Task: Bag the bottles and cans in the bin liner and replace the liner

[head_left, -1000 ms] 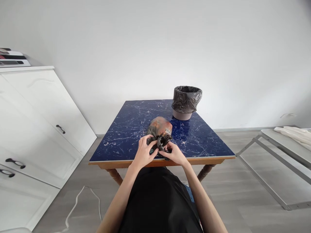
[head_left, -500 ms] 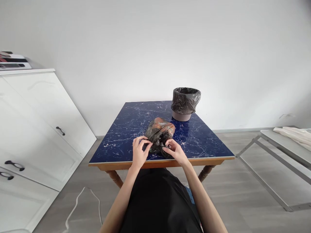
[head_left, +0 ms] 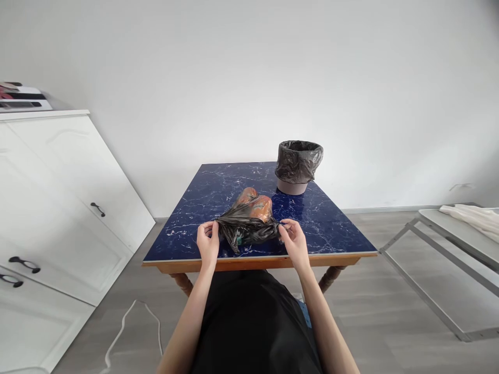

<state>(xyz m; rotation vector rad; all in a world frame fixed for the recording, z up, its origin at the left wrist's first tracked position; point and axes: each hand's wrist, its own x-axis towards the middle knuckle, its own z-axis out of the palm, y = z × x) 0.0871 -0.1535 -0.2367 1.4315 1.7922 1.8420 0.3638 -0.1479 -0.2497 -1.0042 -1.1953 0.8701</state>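
A thin black plastic bag (head_left: 249,231) lies near the front edge of the blue marbled table (head_left: 331,228). Two rounded orange shapes show through its film at the far side, and a small green patch shows near the front; I cannot make out what they are. My left hand (head_left: 208,240) pinches the bag's left end between thumb and fingers. At the opposite end, my right hand (head_left: 294,239) pinches the plastic too. Between both hands the bag is stretched sideways.
A bin (head_left: 298,163) lined with a black bag stands at the table's back right. White cabinets (head_left: 66,197) fill the left side. To the right is a grey metal-framed stand (head_left: 440,259) with white cloth (head_left: 473,221) on it. A white cable (head_left: 132,311) lies on the floor.
My hands have moved apart, left hand to the left and right hand to the right. The bunched bag is now pulled wide, and the two orange shapes show more distinctly.
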